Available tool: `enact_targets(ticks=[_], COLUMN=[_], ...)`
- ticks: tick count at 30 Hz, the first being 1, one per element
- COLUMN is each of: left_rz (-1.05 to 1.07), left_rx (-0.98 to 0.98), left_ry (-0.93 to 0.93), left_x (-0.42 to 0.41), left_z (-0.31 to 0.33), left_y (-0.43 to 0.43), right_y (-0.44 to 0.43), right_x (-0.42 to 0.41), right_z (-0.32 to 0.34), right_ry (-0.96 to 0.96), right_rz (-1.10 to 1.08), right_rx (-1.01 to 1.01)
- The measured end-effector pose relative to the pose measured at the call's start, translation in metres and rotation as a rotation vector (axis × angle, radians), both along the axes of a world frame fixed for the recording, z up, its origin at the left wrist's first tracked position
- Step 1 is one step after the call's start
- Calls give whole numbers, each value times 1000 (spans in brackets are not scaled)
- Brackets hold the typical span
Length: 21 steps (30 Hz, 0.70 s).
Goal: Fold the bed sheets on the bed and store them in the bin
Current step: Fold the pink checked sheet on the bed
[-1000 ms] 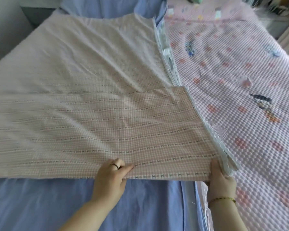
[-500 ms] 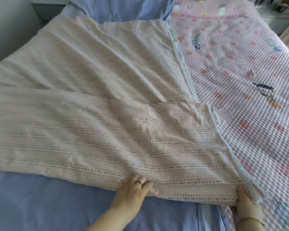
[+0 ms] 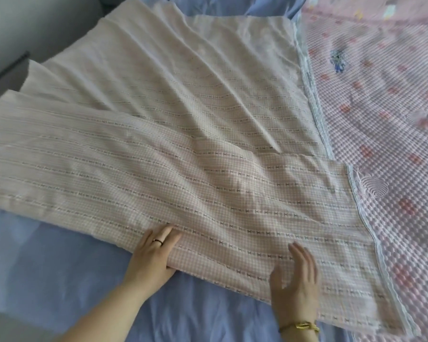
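Observation:
A pale pink checked bed sheet [image 3: 183, 134] with dark stitched stripes lies spread over the bed, its near part doubled over in a fold. My left hand [image 3: 153, 255] grips the near folded edge, fingers on top and thumb tucked under. My right hand [image 3: 294, 280] lies flat with straight fingers on the sheet close to the near edge, right of the left hand. No bin is in view.
Under the sheet lies a blue bed cover [image 3: 47, 280], bare along the near side. A pink quilted blanket [image 3: 393, 144] with cartoon prints covers the right half of the bed. A grey wall [image 3: 22, 33] borders the bed at upper left.
My right hand has let go of the sheet's right corner and moved left, now flat on the cloth. The left hand keeps its grip on the near edge. The view shifted left.

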<state>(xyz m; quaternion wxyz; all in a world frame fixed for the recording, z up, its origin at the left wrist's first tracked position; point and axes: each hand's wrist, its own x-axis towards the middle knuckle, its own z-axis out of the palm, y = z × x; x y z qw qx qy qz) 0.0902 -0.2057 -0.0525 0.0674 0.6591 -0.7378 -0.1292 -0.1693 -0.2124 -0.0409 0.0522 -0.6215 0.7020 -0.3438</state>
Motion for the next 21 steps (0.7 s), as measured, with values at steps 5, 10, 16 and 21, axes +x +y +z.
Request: enact_targets(ticks=[5,10,16,21], left_rz=[-17,298,889,1334], left_rx=[79,126,97,-156], left_ry=[-217,-70,196,431], left_x=[40,90,199,305], left_z=[-1,7,4,4], left_y=[8,2,-16,-45], right_y=[-9,-20,-31,-42], right_x=[89,143,239,350], right_z=[-3,-12,-35,-45], right_ry=[197,382,419,435], right_rz=[710,909,881,784], right_rx=[-29,338,271,70])
